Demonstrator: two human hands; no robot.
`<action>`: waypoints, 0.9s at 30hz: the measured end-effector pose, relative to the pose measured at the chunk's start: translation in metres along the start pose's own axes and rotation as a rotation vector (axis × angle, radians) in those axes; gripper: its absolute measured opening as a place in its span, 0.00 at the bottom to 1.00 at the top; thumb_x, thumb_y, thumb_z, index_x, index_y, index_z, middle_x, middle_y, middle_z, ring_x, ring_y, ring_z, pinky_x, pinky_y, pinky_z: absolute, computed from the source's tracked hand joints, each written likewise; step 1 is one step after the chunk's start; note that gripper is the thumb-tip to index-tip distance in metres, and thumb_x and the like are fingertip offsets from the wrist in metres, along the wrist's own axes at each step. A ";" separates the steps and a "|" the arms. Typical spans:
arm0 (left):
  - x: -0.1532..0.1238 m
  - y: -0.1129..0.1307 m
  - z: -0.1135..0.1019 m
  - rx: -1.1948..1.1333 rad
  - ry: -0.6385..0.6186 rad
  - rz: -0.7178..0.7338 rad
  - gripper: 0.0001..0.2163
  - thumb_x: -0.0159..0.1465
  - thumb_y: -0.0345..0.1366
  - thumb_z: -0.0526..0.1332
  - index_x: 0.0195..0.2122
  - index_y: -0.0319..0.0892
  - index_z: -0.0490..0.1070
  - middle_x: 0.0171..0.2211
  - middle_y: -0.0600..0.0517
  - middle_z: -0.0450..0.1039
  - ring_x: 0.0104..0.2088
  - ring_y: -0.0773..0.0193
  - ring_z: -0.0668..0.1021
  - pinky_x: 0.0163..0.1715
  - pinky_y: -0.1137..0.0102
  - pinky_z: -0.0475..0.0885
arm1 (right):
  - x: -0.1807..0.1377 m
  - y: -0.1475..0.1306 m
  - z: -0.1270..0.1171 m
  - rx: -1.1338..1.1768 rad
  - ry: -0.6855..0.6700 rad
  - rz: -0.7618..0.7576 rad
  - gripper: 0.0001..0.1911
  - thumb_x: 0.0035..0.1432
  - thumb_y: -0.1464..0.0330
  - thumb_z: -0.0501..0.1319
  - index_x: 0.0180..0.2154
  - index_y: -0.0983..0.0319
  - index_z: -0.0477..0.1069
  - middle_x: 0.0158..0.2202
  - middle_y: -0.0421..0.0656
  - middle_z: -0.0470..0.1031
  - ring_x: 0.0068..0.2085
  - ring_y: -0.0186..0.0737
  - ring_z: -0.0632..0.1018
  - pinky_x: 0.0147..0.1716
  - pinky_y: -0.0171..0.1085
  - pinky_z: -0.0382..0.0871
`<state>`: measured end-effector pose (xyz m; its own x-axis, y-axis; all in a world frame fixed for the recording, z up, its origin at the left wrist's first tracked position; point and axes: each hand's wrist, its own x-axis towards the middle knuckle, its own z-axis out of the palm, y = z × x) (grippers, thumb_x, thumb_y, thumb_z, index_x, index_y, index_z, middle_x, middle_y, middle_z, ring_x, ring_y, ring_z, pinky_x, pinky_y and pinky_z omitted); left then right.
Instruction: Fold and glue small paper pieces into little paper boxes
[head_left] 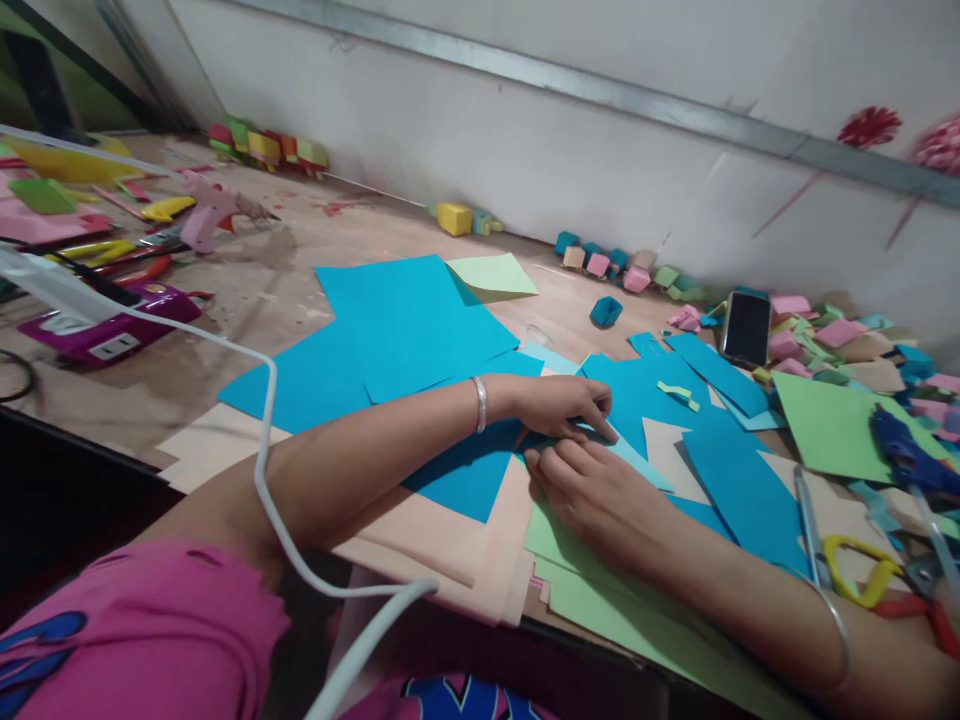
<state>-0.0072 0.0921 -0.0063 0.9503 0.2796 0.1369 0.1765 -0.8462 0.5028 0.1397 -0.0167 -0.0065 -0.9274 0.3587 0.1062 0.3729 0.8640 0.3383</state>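
Note:
My left hand (564,402) reaches in from the left over the sheets, its fingers bent down and closed on the edge of a blue piece of paper (534,441). Right beside it, my right hand (592,492) has its fingers curled in and pinches the same paper; the fingertips are partly hidden. A light blue sheet (637,462) shows just beyond the right hand's knuckles. Large blue sheets (405,325) lie under and past my left forearm. Light green sheets (600,610) and peach sheets (450,555) are stacked at the near table edge.
A white cable (271,400) hangs across my left arm. To the left are a purple socket strip (112,325) and a pink glue gun (214,212). A phone (746,328), small paper boxes (600,262), a blue glue gun (904,450) and yellow-handled scissors (862,570) lie right.

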 end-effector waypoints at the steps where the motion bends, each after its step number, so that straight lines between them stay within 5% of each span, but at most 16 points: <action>1: 0.000 0.000 0.000 -0.012 -0.003 -0.008 0.13 0.65 0.29 0.59 0.49 0.44 0.77 0.42 0.46 0.70 0.41 0.59 0.70 0.37 0.71 0.63 | 0.004 0.000 -0.001 0.008 0.013 -0.006 0.13 0.65 0.76 0.49 0.43 0.68 0.71 0.33 0.46 0.69 0.32 0.44 0.67 0.32 0.44 0.59; 9: 0.002 -0.004 0.002 0.007 0.003 0.028 0.08 0.61 0.28 0.62 0.39 0.40 0.79 0.42 0.43 0.71 0.43 0.56 0.71 0.40 0.68 0.65 | -0.022 0.025 -0.011 -0.054 0.067 0.057 0.15 0.66 0.75 0.48 0.48 0.71 0.70 0.36 0.49 0.72 0.36 0.47 0.68 0.32 0.44 0.55; 18: 0.000 0.000 -0.003 0.020 -0.032 -0.025 0.18 0.61 0.34 0.65 0.54 0.43 0.75 0.46 0.44 0.69 0.42 0.57 0.72 0.40 0.68 0.66 | -0.072 0.022 -0.005 -0.165 -0.117 0.134 0.21 0.64 0.78 0.47 0.56 0.72 0.65 0.37 0.49 0.72 0.36 0.47 0.70 0.36 0.45 0.59; 27: 0.000 0.006 -0.008 0.009 -0.047 -0.064 0.18 0.61 0.33 0.65 0.53 0.46 0.75 0.46 0.45 0.69 0.44 0.57 0.72 0.42 0.68 0.66 | -0.108 0.018 -0.014 -0.259 -0.174 0.163 0.20 0.54 0.84 0.52 0.46 0.74 0.74 0.42 0.55 0.74 0.41 0.52 0.71 0.35 0.45 0.63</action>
<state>-0.0085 0.0911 0.0036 0.9480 0.3118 0.0647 0.2391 -0.8312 0.5019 0.2467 -0.0444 0.0008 -0.8289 0.5588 0.0247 0.4750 0.6799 0.5587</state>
